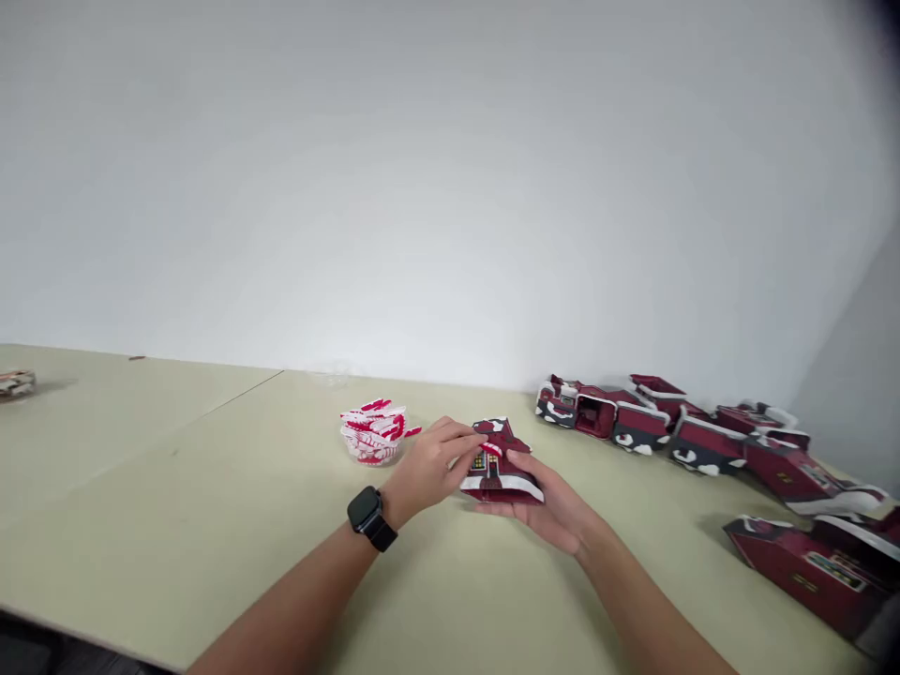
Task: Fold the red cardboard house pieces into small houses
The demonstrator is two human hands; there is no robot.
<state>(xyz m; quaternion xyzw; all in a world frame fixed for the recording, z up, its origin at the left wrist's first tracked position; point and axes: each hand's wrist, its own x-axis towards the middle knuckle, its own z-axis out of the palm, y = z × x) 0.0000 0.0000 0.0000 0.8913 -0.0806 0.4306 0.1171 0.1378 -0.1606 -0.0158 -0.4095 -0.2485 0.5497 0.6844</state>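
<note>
My right hand (555, 506) supports a small dark red toy house (510, 484) with white trim, yellow windows and a snowy roof, its thumb on the near side and fingers underneath. Against the front of the house lies a small red-and-white striped piece (491, 449). The fingertips of my left hand (432, 466), which wears a black watch on its wrist, are pinched on that striped piece. To the left stands a clear cup (370, 453) heaped with similar red and white pieces.
Several more dark red houses (639, 429) with white trim stand in a row at the right, near the wall. Another house (808, 562) sits closer at the right edge. A brownish object (18, 383) rests at the far left, and clear plastic (329, 375) lies by the wall.
</note>
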